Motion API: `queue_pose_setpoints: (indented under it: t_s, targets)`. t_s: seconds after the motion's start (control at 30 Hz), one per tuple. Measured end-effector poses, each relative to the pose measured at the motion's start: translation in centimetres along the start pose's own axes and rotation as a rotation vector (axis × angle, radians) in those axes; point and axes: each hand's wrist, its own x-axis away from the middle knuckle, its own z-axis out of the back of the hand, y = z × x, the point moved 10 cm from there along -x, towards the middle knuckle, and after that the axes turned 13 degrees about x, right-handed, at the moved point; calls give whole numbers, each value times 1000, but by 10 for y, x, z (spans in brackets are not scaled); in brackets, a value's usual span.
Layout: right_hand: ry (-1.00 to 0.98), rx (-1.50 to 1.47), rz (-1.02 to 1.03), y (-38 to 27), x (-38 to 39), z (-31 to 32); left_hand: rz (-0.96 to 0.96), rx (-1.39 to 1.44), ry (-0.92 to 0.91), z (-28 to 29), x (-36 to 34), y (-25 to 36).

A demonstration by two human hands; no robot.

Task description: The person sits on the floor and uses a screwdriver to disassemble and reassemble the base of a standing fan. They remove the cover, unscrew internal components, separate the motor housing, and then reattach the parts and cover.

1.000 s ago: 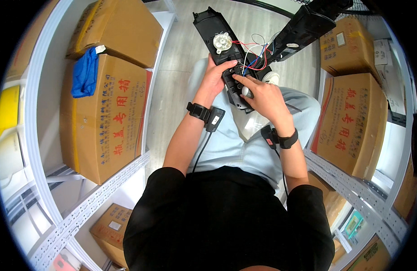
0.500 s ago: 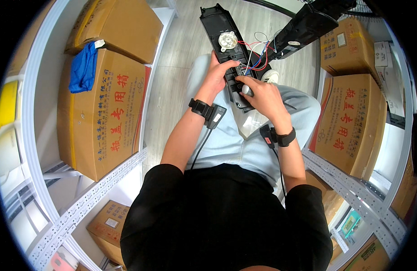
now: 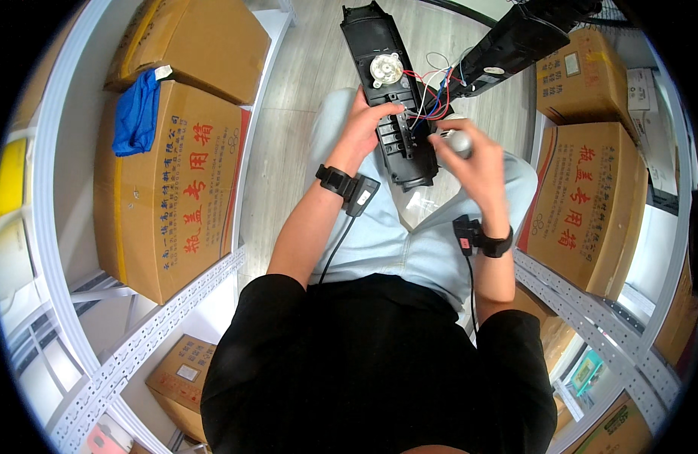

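Observation:
My left hand [image 3: 360, 127] grips the left edge of a long black plastic housing [image 3: 406, 168], thumb on top and the other fingers hidden beneath. A round, clear-and-white part [image 3: 386, 70] sits in the housing's upper half. Red, blue and white wires [image 3: 437, 91] run from it toward a second black casing [image 3: 508, 49] at the upper right. My right hand [image 3: 477, 163] is raised just right of the housing, apart from it. Its fingers close round a tool with a thick grey rounded handle [image 3: 460, 144]; the tool's tip cannot be made out.
The housing is held over my knees in light blue trousers [image 3: 364, 242]. Shelving with perforated white metal beams [image 3: 167, 310] flanks me. Large cardboard boxes stand at the left [image 3: 171, 189] and right [image 3: 580, 204]. A blue cloth [image 3: 137, 113] lies on a left box.
My right hand has lifted off the housing and moved right, taking the grey-handled tool along. The housing has turned slightly, showing more of its ribbed lower part. My left hand keeps its grip.

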Motion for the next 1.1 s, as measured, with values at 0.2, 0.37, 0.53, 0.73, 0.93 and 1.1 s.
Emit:
queue_pose_setpoints:
  t_s: [0.2,0.37,0.53,0.73,0.93,1.1]
  targets:
    - [410,209,128,-25,3,103,-6,-60,-4,-1,3,0]
    - [613,19,144,-22,17,133,13,-86,-4,-4,6,1]
    - [530,-244,61,-7,-9,102,35,-55,-38,-5,5,-4]
    - [511,-274,-18,2,-43,63,25,-65,-60,-5,4,-4]
    - [497,-268,-56,7,-55,46,-2,-79,-70,-1,3,-5]
    - [495,-183,-21,3,-58,41,25,-73,-69,-2,4,-6]
